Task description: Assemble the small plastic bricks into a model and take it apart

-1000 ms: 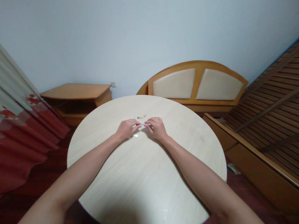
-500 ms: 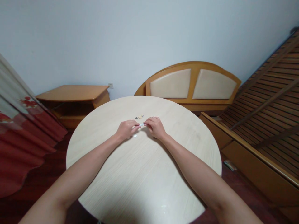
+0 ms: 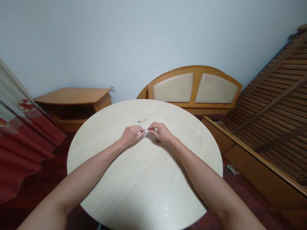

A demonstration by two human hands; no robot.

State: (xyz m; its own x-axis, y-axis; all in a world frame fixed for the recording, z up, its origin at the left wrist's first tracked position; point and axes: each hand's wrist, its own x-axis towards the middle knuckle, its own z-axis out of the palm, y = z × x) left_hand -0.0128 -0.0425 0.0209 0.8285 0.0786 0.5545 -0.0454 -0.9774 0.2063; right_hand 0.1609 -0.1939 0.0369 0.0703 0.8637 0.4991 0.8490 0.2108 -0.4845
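Note:
My left hand (image 3: 130, 134) and my right hand (image 3: 160, 131) meet above the middle of a round pale wooden table (image 3: 144, 179). Both are closed in a pinch on a small white object (image 3: 146, 130) held between their fingertips; it is too small to name. A dark bit shows under my right hand. Two tiny pieces (image 3: 142, 120), one dark and one tan, lie on the table just beyond the hands.
A low wooden corner cabinet (image 3: 74, 97) stands at the back left. A padded wooden headboard (image 3: 194, 89) leans on the wall behind the table. A slatted bed frame (image 3: 271, 111) stands tilted at the right. A red and grey curtain (image 3: 21, 134) hangs at the left.
The view has drifted slightly. The small white piece that lay on the table by my left hand no longer shows. Both hands remain pinched together.

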